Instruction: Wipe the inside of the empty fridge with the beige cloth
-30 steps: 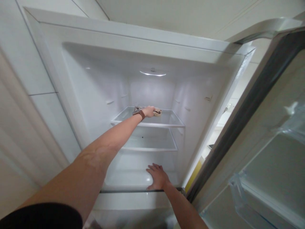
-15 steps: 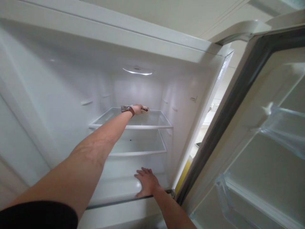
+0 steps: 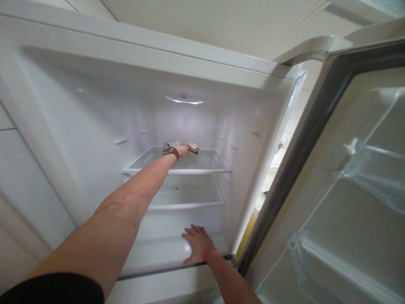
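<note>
My left hand (image 3: 183,150), with a watch (image 3: 171,151) on its wrist, reaches deep into an open white refrigerator. It is closed on a crumpled beige and brown cloth (image 3: 193,148), which shows on both sides of the hand. The hand and cloth are over the rear part of the upper glass shelf (image 3: 205,160); whether the cloth presses on the glass I cannot tell. Down at the front of the compartment floor (image 3: 155,249), my right hand (image 3: 199,244) rests with its fingers spread, holding nothing.
A second glass shelf (image 3: 190,190) lies below, with a small dark spot on it. A lamp (image 3: 184,99) is set in the ceiling. On the right, the opened door (image 3: 357,236) carries clear plastic racks (image 3: 376,177). Side walls with small ledges (image 3: 121,140) flank my left arm.
The whole view has shifted slightly, so the refrigerator sits a little lower and further right. My left hand stays at the back with the cloth, and my right hand keeps its place.
</note>
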Demonstrator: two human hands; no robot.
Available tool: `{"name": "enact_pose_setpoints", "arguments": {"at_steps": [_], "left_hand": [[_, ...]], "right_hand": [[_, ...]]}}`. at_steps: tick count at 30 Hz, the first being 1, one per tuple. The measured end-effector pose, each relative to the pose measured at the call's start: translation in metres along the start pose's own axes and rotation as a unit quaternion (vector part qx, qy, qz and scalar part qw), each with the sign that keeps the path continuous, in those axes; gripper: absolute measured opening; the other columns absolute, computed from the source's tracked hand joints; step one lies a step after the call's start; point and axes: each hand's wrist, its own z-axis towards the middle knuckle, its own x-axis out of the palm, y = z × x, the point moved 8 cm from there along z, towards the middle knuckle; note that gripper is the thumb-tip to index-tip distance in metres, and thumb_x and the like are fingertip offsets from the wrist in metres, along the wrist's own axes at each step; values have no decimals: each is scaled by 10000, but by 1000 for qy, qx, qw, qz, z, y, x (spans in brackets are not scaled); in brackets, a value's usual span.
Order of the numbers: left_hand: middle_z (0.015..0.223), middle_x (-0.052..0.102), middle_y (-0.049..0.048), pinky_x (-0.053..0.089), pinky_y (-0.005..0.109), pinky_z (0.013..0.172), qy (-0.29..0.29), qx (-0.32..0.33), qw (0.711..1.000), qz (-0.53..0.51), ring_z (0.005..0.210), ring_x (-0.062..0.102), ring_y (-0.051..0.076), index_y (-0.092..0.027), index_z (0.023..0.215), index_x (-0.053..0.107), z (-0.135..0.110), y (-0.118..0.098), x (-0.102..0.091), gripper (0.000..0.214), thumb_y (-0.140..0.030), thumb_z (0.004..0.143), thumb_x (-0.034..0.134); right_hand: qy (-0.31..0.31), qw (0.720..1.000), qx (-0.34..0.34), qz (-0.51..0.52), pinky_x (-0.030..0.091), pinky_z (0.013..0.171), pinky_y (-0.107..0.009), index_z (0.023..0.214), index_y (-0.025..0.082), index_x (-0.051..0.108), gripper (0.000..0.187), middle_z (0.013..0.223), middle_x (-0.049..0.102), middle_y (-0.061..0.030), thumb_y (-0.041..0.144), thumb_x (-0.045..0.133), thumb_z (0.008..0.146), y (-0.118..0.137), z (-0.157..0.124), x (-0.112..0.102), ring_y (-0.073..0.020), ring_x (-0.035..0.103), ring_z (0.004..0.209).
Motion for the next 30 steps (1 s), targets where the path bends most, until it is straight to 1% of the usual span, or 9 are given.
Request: {"name": "enact_pose_setpoints", "arguments": {"at_steps": [3, 7, 11, 13, 18, 21, 25, 27, 30], "left_hand": [[1182, 735, 61, 458, 264, 967, 22, 2, 999, 36, 1088, 655, 199, -254, 1252, 708, -9, -5, 2, 513, -113, 777, 574], [1273, 700, 61, 449, 277, 1011, 28, 16, 997, 64, 1180, 630, 209, -264, 1315, 667, -23, -13, 0, 549, -91, 808, 550], [1284, 697, 34, 460, 271, 1007, 30, 26, 996, 76, 1192, 634, 198, -295, 1323, 652, -38, -22, -4, 529, -98, 843, 549], [1300, 689, 37, 464, 273, 1008, 29, 33, 996, 79, 1195, 636, 201, -291, 1314, 660, -46, -28, -6, 500, -106, 863, 544], [1342, 664, 74, 455, 288, 1051, 25, 63, 994, 82, 1231, 625, 224, -240, 1347, 648, -68, -56, -11, 512, -85, 875, 524], [1363, 651, 69, 450, 274, 1067, 22, 83, 993, 78, 1250, 615, 215, -234, 1368, 634, -83, -78, -12, 548, -57, 863, 514], [1363, 646, 96, 466, 312, 1070, 6, 125, 990, 67, 1240, 625, 242, -217, 1404, 606, -103, -109, -13, 591, -44, 846, 516], [1368, 642, 99, 470, 318, 1069, 2, 137, 988, 66, 1236, 628, 246, -216, 1422, 588, -108, -119, -14, 606, -43, 845, 518], [1357, 652, 94, 464, 301, 1070, 5, 137, 989, 55, 1240, 625, 236, -205, 1388, 617, -109, -124, -16, 565, -46, 856, 514]], "right_hand": [[4, 1000, 2, 5, 188, 1184, -613, 1514, 336, 414, 1035, 1592, 387, -50, 725, 752, 616, 0, 0, 0, -379, 277, 1474], [12, 1000, 8, -2, 176, 1194, -584, 1516, 326, 417, 1029, 1595, 381, -54, 700, 758, 620, 1, 1, 0, -376, 268, 1477], [18, 1000, 14, -10, 165, 1196, -567, 1522, 310, 418, 1032, 1598, 372, -66, 683, 761, 623, 1, 1, 0, -378, 264, 1476], [13, 1000, 11, -6, 165, 1197, -562, 1519, 302, 425, 1032, 1596, 376, -67, 683, 761, 621, 2, 0, 0, -375, 265, 1476], [7, 1000, 9, 10, 149, 1204, -555, 1510, 304, 439, 1020, 1596, 378, -62, 680, 757, 617, 1, 0, 2, -369, 260, 1481], [15, 1000, 23, 11, 130, 1204, -566, 1515, 313, 430, 1027, 1606, 359, -62, 670, 763, 612, -1, 1, 5, -371, 236, 1491], [15, 1000, 25, 12, 125, 1200, -580, 1517, 319, 427, 1042, 1605, 360, -65, 674, 773, 600, -3, 2, 8, -379, 242, 1487], [9, 1000, 22, 9, 131, 1204, -562, 1515, 323, 432, 1054, 1600, 368, -62, 676, 786, 586, -4, 2, 8, -374, 251, 1483], [7, 1000, 24, 4, 125, 1206, -559, 1513, 332, 431, 1068, 1601, 367, -54, 677, 795, 571, -6, 3, 9, -369, 249, 1485]]}}
